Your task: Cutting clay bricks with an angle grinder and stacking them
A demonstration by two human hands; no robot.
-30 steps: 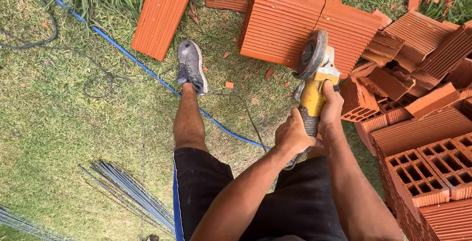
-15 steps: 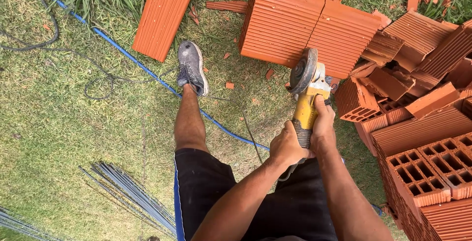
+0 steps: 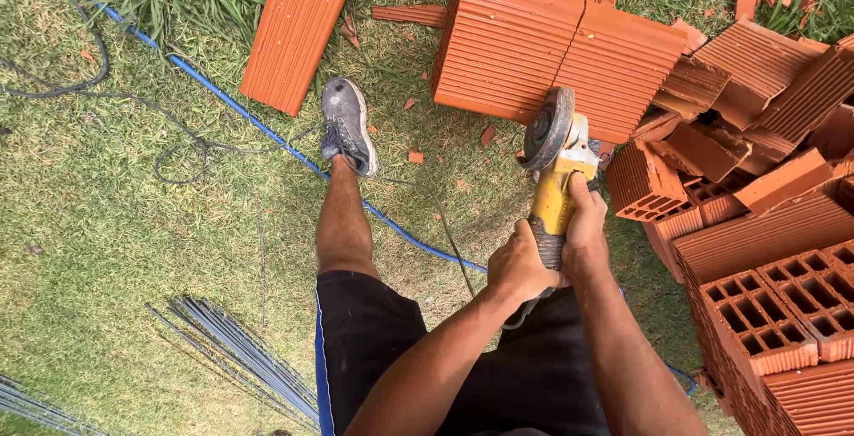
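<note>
I see both forearms reaching forward over the lap. The left hand (image 3: pixel 519 267) is wrapped tight around the rear of the yellow grinder (image 3: pixel 559 189), and the right hand (image 3: pixel 585 227) is closed on its body further forward. The disc (image 3: pixel 547 129) hangs above the grass (image 3: pixel 133 213), just beside the ridged brick (image 3: pixel 560 49).

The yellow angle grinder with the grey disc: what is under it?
Under the yellow angle grinder with the grey disc, held by the left hand and right hand, lies grass with small orange brick chips. The ground directly beneath its body is covered.
</note>
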